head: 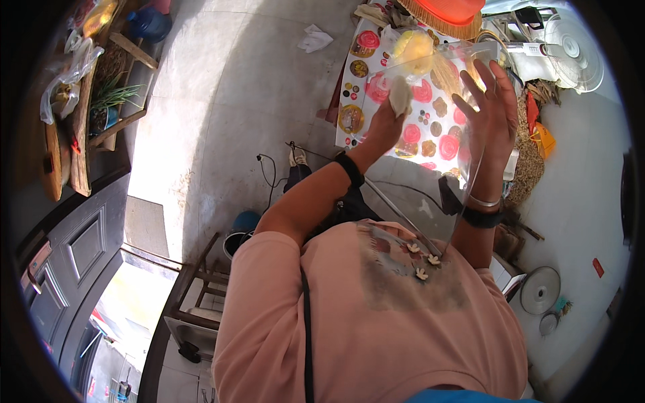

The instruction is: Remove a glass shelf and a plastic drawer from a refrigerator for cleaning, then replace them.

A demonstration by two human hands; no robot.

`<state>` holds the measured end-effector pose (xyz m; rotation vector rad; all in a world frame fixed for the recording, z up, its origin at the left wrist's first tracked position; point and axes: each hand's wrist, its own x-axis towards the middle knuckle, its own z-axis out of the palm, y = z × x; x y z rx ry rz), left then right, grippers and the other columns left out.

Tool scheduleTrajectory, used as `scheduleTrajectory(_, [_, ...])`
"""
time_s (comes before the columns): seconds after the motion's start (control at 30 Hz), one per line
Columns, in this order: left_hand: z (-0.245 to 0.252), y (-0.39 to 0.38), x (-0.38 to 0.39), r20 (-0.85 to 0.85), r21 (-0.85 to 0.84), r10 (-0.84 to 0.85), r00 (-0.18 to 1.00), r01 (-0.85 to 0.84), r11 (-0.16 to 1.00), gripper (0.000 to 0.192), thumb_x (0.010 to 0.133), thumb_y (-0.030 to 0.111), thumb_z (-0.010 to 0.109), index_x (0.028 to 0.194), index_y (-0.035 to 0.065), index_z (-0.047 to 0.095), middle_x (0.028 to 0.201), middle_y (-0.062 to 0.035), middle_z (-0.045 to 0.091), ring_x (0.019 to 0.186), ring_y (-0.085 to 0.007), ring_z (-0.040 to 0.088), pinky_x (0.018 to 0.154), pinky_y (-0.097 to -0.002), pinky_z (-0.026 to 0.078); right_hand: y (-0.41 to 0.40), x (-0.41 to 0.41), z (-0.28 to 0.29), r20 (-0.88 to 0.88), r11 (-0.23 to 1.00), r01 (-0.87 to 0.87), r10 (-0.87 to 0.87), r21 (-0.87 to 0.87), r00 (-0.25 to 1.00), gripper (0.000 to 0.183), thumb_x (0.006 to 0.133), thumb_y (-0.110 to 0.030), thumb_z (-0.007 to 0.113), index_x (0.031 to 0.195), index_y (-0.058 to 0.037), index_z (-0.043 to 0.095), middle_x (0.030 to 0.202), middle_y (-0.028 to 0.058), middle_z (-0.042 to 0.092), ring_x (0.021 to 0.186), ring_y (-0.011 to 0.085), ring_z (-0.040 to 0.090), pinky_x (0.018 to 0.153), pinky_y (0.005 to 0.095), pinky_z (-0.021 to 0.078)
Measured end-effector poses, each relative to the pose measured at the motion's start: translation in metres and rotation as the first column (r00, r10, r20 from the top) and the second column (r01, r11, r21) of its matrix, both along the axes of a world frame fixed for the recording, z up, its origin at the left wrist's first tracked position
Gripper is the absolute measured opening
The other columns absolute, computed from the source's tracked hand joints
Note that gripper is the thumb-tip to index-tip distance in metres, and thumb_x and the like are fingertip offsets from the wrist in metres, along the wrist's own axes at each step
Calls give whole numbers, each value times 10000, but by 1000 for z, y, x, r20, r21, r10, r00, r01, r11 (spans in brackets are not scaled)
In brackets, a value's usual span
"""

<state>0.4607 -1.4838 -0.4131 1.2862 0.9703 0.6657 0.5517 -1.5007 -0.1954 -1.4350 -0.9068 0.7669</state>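
My left hand (387, 123) is closed around a crumpled pale cloth (401, 96), which is held against or close to a large clear, see-through sheet (471, 146). The sheet stands tilted in front of my chest, and its curved-looking edge runs down towards the printed shirt (403, 282). My right hand (488, 113) has its fingers spread at the sheet's right side and seems to rest against it; the exact contact cannot be told. Beyond the hands is a table with a patterned cover (428, 128), bearing a yellow thing in a clear plastic bag (413, 50).
An orange basin (453, 10) and an electric fan (569, 53) are at the upper right. Wooden shelving (80, 126) with a potted plant (108, 103) stands left. A black cable (272, 176) lies on the floor near my foot. A metal sink (189, 335) is at the lower left.
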Motion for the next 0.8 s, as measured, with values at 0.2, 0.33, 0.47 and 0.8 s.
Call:
scheduleTrajectory(0.2, [-153, -14, -13, -142, 59, -35, 989, 44, 997, 437, 852, 265, 518, 1177, -22, 465, 974, -287, 600, 930, -466, 552, 779, -486, 451, 9, -13, 0, 27, 999, 37, -36, -17, 999, 478, 914, -254, 479, 1346, -68, 393, 1363, 220, 395, 1198, 369, 461, 874, 483, 462])
scheduleTrajectory(0.33, [-122, -9, -4, -131, 0, -97, 987, 98, 995, 406, 841, 244, 523, 1143, -25, 495, 926, -282, 606, 897, -450, 565, 763, -481, 447, 2, 2, -1, 20, 995, 88, -88, -41, 996, 469, 913, -238, 481, 1342, -67, 399, 1358, 217, 401, 1193, 369, 466, 866, 471, 475])
scheduleTrajectory(0.47, [-93, 34, 19, -41, -7, -24, 999, 23, 1000, 391, 856, 248, 523, 1141, -19, 490, 900, -283, 608, 871, -450, 571, 723, -485, 455, 3, 4, -1, -92, 995, 83, -77, 58, 993, 403, 895, -24, 418, 1297, -29, 446, 1328, 214, 443, 1132, 349, 532, 814, 422, 534])
scheduleTrajectory(0.8, [-92, 25, -9, -318, 7, -280, 906, 298, 955, 366, 878, 272, 486, 1100, -17, 522, 906, -297, 602, 849, -462, 566, 704, -509, 455, 0, 7, 1, -22, 994, 106, -106, 27, 994, 411, 916, -82, 430, 1325, -40, 414, 1335, 243, 417, 1173, 378, 490, 845, 453, 515])
